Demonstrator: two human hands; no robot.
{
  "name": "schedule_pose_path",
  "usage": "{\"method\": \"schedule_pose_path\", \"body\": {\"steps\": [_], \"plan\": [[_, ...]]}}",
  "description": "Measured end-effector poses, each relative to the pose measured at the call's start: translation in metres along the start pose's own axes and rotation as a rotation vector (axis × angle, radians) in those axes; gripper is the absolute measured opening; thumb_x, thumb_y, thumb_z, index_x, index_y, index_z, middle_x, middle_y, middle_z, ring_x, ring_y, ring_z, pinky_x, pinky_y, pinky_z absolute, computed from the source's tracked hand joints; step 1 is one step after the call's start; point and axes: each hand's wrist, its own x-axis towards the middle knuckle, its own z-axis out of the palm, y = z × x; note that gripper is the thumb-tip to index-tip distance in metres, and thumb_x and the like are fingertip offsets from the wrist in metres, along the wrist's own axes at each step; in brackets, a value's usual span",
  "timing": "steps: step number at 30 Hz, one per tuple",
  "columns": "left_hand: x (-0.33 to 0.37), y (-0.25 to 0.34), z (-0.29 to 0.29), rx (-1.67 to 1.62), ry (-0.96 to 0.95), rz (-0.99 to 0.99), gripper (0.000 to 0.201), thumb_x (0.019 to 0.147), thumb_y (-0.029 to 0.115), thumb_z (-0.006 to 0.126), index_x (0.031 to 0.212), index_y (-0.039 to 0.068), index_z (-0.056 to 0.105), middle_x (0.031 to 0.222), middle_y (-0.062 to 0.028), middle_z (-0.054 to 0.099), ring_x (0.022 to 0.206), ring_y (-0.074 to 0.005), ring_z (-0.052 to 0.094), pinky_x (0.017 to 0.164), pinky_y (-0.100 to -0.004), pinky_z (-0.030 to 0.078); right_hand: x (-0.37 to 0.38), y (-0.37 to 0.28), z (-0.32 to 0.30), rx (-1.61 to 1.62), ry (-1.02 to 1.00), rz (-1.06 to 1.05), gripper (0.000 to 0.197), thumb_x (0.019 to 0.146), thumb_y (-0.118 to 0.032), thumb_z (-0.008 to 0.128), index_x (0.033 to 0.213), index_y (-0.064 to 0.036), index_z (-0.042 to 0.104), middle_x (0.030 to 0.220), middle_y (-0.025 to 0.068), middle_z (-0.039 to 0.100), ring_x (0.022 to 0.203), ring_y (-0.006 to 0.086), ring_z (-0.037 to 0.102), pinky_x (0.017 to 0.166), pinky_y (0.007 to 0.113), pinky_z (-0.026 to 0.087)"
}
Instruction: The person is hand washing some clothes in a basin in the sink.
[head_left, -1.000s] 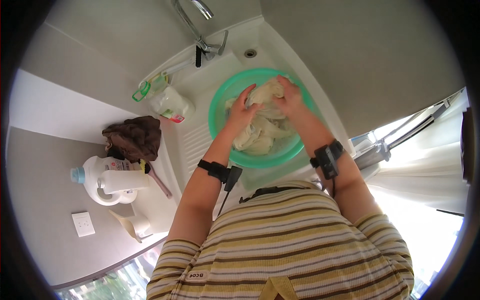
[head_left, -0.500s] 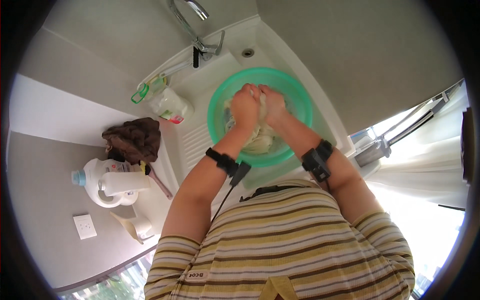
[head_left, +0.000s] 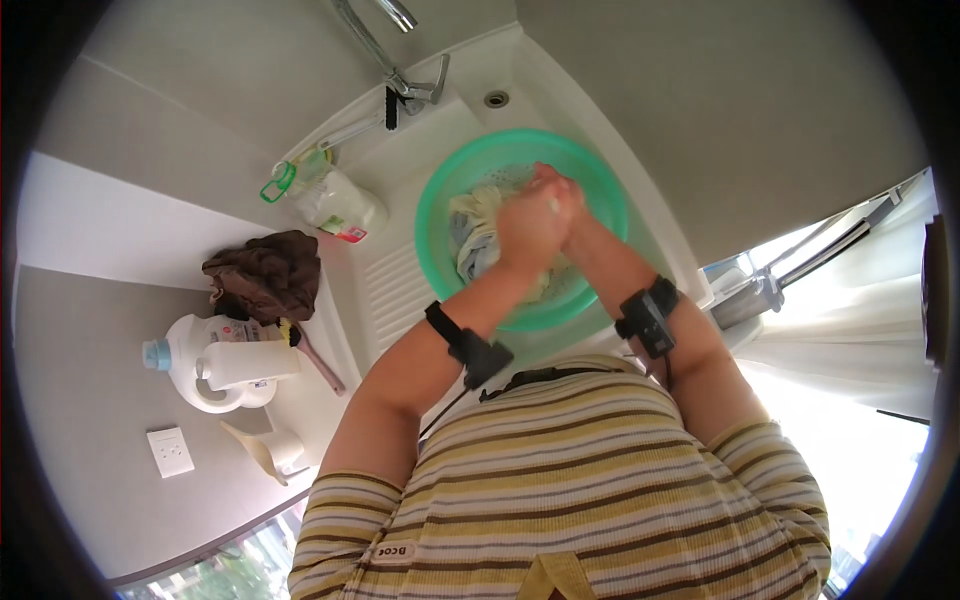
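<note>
In the green plastic basin [head_left: 440,160], cream and light blue wet cloth [head_left: 476,228] sits in sudsy water, bunched toward the left side. Above the water on the right, my left hand [head_left: 530,230] and my right hand [head_left: 566,196] are closed against each other. A small pale patch shows between them, and more cream cloth appears below the wrists. Motion blurs my left hand, and the fingers largely cover what they grip.
The basin stands in a white sink [head_left: 590,100] with a ribbed washboard [head_left: 390,290] and a chrome tap [head_left: 410,88]. At left are a clear green-capped bottle [head_left: 335,205], brown cloth [head_left: 265,275], a brush [head_left: 320,365] and white jugs [head_left: 235,365].
Both hands have shifted right and nearer together, with my left hand moving most. More of the cream and blue cloth now shows on the basin's left side.
</note>
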Motion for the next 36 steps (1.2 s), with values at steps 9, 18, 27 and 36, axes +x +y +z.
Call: {"method": "schedule_pose_path", "body": {"steps": [9, 18, 27, 36], "plan": [[0.037, -0.143, -0.026, 0.160, -0.385, -0.136, 0.056, 0.088, 0.023, 0.061, 0.141, 0.016, 0.044, 0.108, -0.0243, 0.060, 0.097, -0.0399, 0.061, 0.079, -0.0465, 0.051, 0.016, -0.054, 0.003, -1.607, 0.181, -0.402, 0.040, 0.087, -0.022, 0.060, 0.124, -0.0064, 0.056, 0.117, 0.0130, 0.063, 0.099, 0.0266, 0.063, 0.084, 0.040, 0.051], [-0.014, -0.131, 0.018, 0.661, -0.881, 0.002, 0.072, 0.084, 0.009, 0.057, 0.150, 0.013, 0.030, 0.137, -0.0187, 0.042, 0.122, -0.0343, 0.050, 0.097, -0.0436, 0.047, 0.021, 0.012, -0.033, -2.324, -0.090, -0.153, 0.080, 0.089, -0.037, 0.058, 0.155, -0.0249, 0.015, 0.163, 0.0039, 0.003, 0.147, 0.0407, 0.007, 0.113, 0.058, 0.024], [0.005, -0.129, 0.037, 0.527, -0.945, -0.216, 0.049, 0.080, 0.013, 0.065, 0.128, 0.009, 0.056, 0.133, -0.0146, 0.050, 0.122, -0.0337, 0.051, 0.098, -0.0463, 0.045, 0.075, 0.022, -0.093, -2.570, -0.269, -0.303, 0.073, 0.087, -0.039, 0.059, 0.149, -0.0158, 0.030, 0.154, 0.0149, 0.029, 0.141, 0.0383, 0.028, 0.111, 0.050, 0.032], [0.067, -0.071, -0.034, -0.244, -0.172, -0.075, 0.043, 0.076, 0.006, 0.066, 0.119, 0.009, 0.060, 0.098, -0.0160, 0.067, 0.101, -0.0348, 0.062, 0.085, -0.0427, 0.049, 0.065, -0.041, -0.033, -1.293, -0.252, -0.134, 0.068, 0.076, -0.021, 0.072, 0.138, -0.0124, 0.046, 0.127, 0.0088, 0.057, 0.118, 0.0287, 0.052, 0.100, 0.050, 0.044]]}}
